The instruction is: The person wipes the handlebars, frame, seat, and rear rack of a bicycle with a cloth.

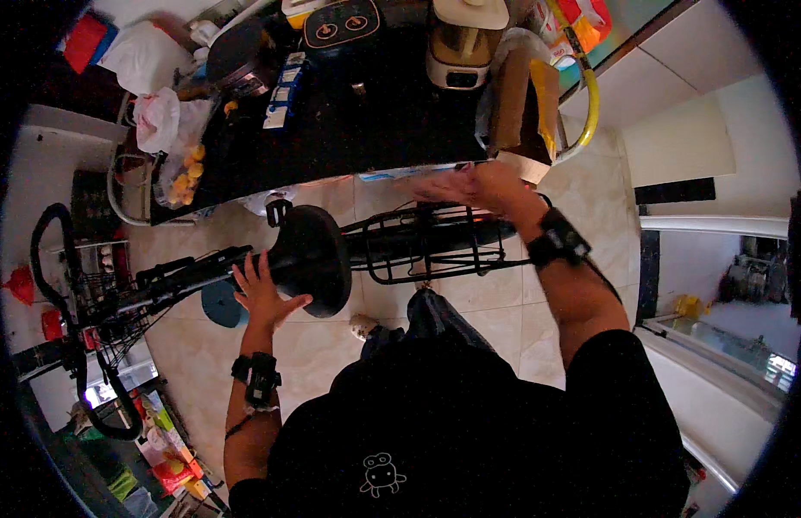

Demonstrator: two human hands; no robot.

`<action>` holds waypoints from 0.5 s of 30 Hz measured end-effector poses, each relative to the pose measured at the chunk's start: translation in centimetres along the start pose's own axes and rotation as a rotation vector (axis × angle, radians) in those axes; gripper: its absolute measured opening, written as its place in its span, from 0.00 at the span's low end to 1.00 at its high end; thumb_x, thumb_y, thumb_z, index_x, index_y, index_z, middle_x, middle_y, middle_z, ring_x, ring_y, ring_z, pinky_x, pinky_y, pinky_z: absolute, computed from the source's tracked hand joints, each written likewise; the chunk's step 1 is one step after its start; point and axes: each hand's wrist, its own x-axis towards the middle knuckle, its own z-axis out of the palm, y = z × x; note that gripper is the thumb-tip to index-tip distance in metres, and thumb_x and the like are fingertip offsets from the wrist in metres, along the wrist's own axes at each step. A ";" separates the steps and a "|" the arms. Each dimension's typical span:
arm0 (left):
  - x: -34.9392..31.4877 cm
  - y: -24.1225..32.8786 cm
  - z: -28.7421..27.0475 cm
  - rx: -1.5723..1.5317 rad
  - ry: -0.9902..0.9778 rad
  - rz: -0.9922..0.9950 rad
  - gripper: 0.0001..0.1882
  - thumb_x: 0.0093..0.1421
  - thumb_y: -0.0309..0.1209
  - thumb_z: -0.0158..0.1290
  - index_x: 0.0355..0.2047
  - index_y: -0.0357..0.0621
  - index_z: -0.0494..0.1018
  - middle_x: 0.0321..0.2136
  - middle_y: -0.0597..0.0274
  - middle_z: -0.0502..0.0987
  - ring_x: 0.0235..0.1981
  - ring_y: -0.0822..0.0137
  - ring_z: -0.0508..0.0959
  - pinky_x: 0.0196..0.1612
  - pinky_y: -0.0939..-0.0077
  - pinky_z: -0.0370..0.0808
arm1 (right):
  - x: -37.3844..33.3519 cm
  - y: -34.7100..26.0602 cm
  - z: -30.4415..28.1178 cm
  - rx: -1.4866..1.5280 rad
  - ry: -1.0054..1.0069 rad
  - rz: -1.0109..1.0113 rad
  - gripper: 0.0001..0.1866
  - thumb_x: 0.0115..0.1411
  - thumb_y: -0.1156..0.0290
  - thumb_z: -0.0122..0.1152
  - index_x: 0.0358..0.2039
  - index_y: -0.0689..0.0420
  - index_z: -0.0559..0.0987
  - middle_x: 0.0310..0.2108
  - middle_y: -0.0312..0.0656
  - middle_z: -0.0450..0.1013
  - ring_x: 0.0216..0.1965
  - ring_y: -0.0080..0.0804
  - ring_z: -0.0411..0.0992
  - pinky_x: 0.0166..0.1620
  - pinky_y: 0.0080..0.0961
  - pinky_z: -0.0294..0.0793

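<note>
A black bicycle stands across the view in front of me, its handlebar at the left and its rear rack to the right. My left hand lies at the front of the wide black saddle, fingers spread and thumb pointing toward the seat. Whether it presses on the saddle or only hovers there, I cannot tell. Over the rear rack, near the table's edge, my right hand reaches leftward, somewhat blurred, with its fingers stretched out and nothing visible in them. Both wrists wear black strapped devices.
Beyond the bicycle is a black table bearing an appliance with a clear tank, an open cardboard box, a blue-and-white strip of packs and a bag of orange fruit. A round blue stool stands beneath the frame; a doorway opens at right.
</note>
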 end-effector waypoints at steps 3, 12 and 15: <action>-0.1 -0.5 0.3 0.003 -0.004 -0.013 0.63 0.24 0.60 0.63 0.59 0.54 0.45 0.61 0.53 0.37 0.61 0.44 0.31 0.51 0.28 0.40 | -2.1 7.8 -0.1 0.021 -0.176 0.221 0.15 0.52 0.57 0.52 0.28 0.55 0.79 0.21 0.46 0.73 0.23 0.43 0.72 0.29 0.34 0.71; 0.8 0.8 0.1 -0.074 -0.068 -0.096 0.63 0.25 0.62 0.62 0.60 0.54 0.44 0.61 0.49 0.34 0.61 0.42 0.27 0.51 0.30 0.40 | -1.6 19.1 8.2 1.801 -0.389 0.452 0.17 0.53 0.61 0.53 0.36 0.62 0.74 0.39 0.42 0.72 0.28 0.29 0.71 0.31 0.21 0.72; 0.4 0.0 0.8 -0.043 -0.014 -0.090 0.64 0.24 0.62 0.62 0.60 0.52 0.44 0.61 0.48 0.34 0.60 0.42 0.27 0.52 0.32 0.38 | 2.4 9.6 4.9 1.052 -0.613 0.574 0.22 0.54 0.50 0.50 0.40 0.55 0.73 0.41 0.40 0.71 0.37 0.31 0.68 0.40 0.28 0.69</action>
